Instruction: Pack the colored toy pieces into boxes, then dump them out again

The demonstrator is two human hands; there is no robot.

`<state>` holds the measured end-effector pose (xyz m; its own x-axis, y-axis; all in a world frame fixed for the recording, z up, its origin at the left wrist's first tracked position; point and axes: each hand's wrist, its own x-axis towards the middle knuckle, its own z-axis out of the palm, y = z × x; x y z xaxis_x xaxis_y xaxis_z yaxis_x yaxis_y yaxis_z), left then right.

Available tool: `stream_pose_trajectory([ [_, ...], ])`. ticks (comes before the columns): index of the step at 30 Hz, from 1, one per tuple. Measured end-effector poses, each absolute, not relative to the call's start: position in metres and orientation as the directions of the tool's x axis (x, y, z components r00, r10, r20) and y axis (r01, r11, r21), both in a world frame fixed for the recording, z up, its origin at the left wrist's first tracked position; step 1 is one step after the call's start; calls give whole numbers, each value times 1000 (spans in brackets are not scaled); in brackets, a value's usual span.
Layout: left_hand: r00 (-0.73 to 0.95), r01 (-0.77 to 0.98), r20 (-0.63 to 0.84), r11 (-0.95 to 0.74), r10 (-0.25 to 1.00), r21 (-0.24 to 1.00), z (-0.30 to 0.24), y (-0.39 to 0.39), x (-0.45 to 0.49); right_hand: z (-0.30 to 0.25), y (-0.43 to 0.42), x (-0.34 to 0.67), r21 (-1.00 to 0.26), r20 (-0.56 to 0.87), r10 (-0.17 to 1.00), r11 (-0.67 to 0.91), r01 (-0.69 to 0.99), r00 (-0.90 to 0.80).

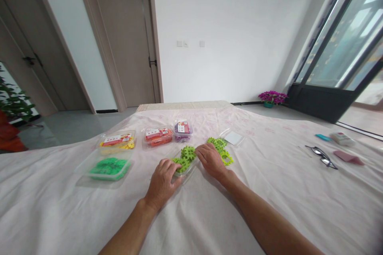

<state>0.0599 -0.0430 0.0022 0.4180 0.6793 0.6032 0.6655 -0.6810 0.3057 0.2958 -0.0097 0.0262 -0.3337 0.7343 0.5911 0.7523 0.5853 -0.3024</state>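
Observation:
My left hand (163, 181) rests on the cloth with its fingers curled round the near end of a clear plastic box (186, 169) full of lime-green grid pieces (186, 156). My right hand (211, 159) lies just right of that box, fingers bent down onto the pieces. A loose heap of the same lime-green pieces (223, 149) lies on the cloth beyond my right hand. The box's clear lid (233, 138) lies flat behind the heap.
A pink cloth (191, 215) covers the table. Left stand an open box of darker green pieces (109, 167) and closed boxes of yellow (117, 140), orange (157, 135) and purple (182, 129). Glasses (321, 156), a card pack (341, 138) lie right.

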Motion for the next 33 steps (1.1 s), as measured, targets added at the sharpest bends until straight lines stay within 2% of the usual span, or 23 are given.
stream_pose_trajectory([
  [33,421,666,586,-675,692,318,2,-42,59,24,-11,296,-314,561,754,575,756,-340],
])
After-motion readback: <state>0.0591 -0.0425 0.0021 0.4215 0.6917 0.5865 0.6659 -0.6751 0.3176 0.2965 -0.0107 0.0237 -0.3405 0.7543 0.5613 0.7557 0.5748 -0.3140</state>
